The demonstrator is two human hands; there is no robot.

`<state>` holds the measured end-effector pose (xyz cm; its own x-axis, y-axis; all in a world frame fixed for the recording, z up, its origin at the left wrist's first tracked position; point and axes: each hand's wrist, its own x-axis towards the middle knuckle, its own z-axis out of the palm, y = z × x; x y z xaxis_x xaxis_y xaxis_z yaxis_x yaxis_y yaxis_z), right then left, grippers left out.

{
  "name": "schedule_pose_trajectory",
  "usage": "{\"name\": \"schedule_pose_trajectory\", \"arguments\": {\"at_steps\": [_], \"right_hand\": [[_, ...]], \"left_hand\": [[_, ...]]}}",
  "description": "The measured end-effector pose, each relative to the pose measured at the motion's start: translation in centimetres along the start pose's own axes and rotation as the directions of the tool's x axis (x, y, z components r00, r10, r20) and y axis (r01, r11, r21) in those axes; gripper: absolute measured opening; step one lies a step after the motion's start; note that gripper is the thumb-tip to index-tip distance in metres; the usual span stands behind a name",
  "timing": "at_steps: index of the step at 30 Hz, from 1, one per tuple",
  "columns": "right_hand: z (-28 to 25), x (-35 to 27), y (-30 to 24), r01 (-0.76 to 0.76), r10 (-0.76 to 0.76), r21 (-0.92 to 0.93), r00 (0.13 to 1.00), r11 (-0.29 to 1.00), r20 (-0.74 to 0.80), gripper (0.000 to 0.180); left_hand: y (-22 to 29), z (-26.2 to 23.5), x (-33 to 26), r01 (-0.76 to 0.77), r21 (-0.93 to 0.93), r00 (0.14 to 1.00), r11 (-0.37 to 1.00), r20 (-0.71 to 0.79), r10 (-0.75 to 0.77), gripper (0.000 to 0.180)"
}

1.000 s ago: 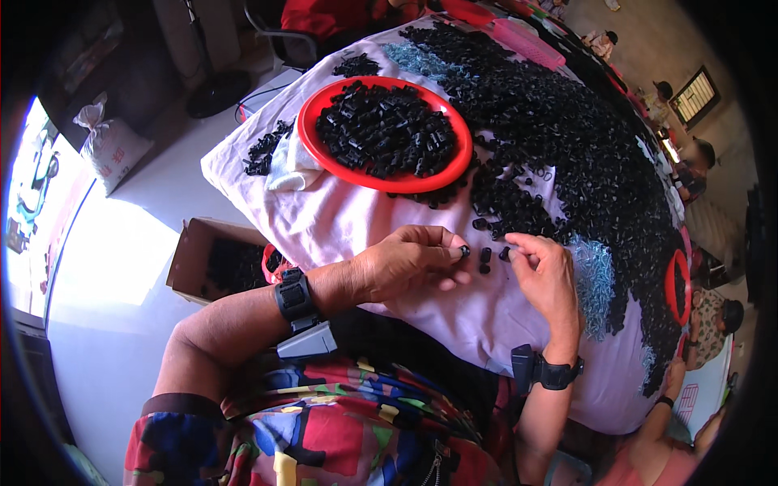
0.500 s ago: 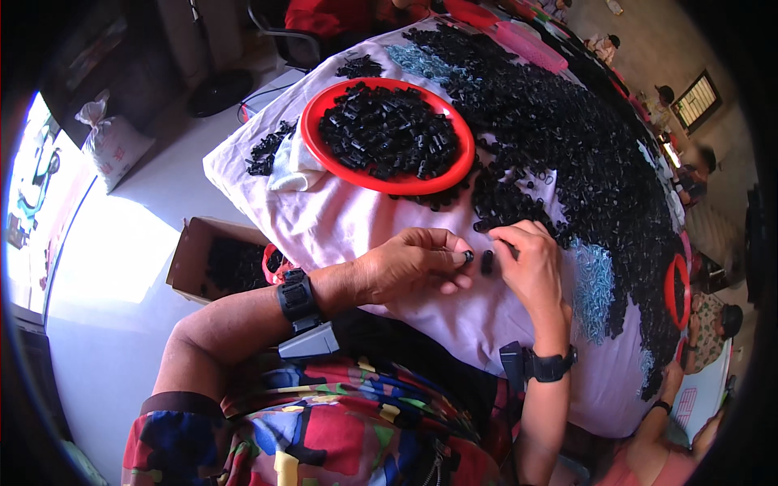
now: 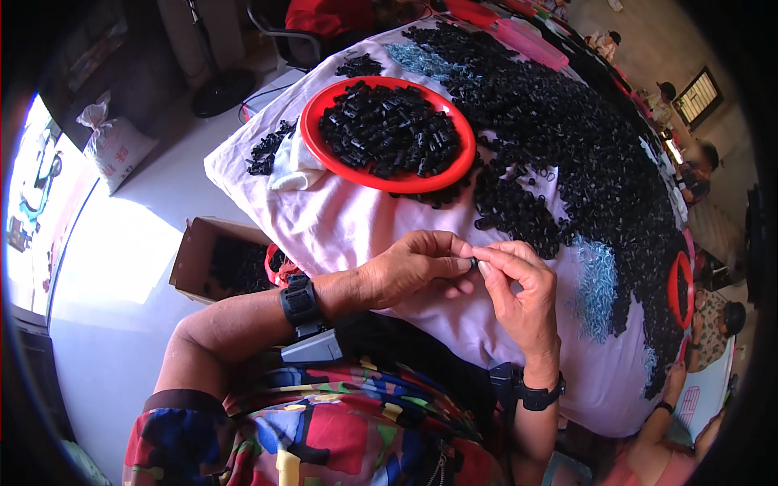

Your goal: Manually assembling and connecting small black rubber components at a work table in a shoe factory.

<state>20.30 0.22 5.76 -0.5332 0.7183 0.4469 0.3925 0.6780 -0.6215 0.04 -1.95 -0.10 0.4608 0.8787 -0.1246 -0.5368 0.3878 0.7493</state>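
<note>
My left hand (image 3: 421,263) pinches a small black plastic part (image 3: 473,262) between thumb and forefinger, above the pink cloth on the table. From the right, my right hand (image 3: 523,296) brings its pinched thumb and forefinger against that part, so the fingertips of both hands meet. Whatever the right fingers grip is hidden behind them. Just beyond my hands lies a spread heap of similar black parts (image 3: 515,215). A red round tray (image 3: 389,183) piled with short black plastic pieces (image 3: 389,134) stands farther off, to the left.
Light blue small pieces (image 3: 596,292) lie in a patch right of my hands. A cardboard box (image 3: 188,257) with black parts stands on the floor at left, below the pink cloth (image 3: 271,219). Co-workers sit along the right side; one arm (image 3: 660,417) shows at lower right.
My right hand has moved left and turned, its fingertips now meeting the left hand's. The black piece seen beside the right fingers earlier no longer shows. My left hand stays nearly in place.
</note>
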Motion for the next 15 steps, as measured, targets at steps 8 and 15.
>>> {"name": "schedule_pose_trajectory", "arguments": {"at_steps": [8, 15], "right_hand": [[0.11, -0.15, -0.19, -0.119, 0.121, 0.060, 0.992, 0.991, -0.022, 0.018], [-0.37, -0.37, -0.14, -0.123, 0.124, 0.034, 0.992, 0.992, -0.034, 0.018]], "left_hand": [[0.16, 0.25, -0.31, -0.019, 0.044, 0.999, 0.999, -0.025, 0.020, 0.018], [0.13, 0.53, -0.23, -0.032, 0.070, 0.998, 0.997, -0.055, 0.036, 0.020]]}}
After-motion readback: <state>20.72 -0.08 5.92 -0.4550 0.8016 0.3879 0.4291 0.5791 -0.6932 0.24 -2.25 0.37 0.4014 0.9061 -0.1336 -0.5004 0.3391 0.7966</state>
